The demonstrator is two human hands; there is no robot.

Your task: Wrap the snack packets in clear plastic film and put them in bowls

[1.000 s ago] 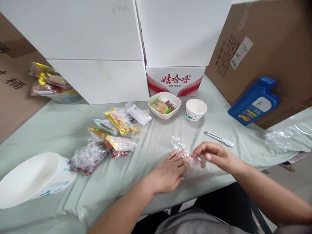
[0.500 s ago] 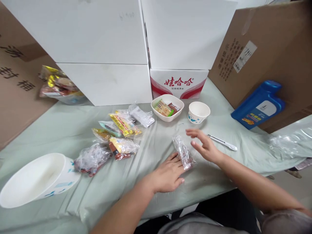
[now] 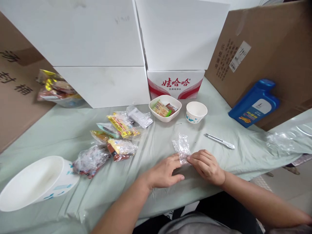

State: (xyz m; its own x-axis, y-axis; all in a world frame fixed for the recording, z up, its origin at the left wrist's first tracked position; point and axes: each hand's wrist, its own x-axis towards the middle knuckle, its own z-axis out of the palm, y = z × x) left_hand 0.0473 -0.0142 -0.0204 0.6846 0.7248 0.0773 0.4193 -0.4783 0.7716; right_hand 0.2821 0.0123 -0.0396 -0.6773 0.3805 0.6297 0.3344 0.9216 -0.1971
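A small clear plastic packet (image 3: 181,147) lies on the pale green tablecloth (image 3: 60,133) near the front edge. My left hand (image 3: 164,171) and my right hand (image 3: 206,165) both pinch its near end, fingers curled and pressed to the table. Left of them sits a heap of clear-wrapped snack packets (image 3: 114,133). Beyond the packet stand a white square bowl (image 3: 165,108) with small sachets and a white paper cup (image 3: 196,112).
A utility knife (image 3: 219,141) lies right of the packet. A large white paper bowl (image 3: 31,182) lies tipped at front left. White boxes (image 3: 102,55), a red-and-white carton (image 3: 175,84), cardboard boxes (image 3: 265,48), a blue jug (image 3: 254,102) and crumpled plastic (image 3: 282,139) ring the table.
My right hand let go of the packet, lifted open above it, then came back down and closed on its near end. My left hand stayed at the packet.
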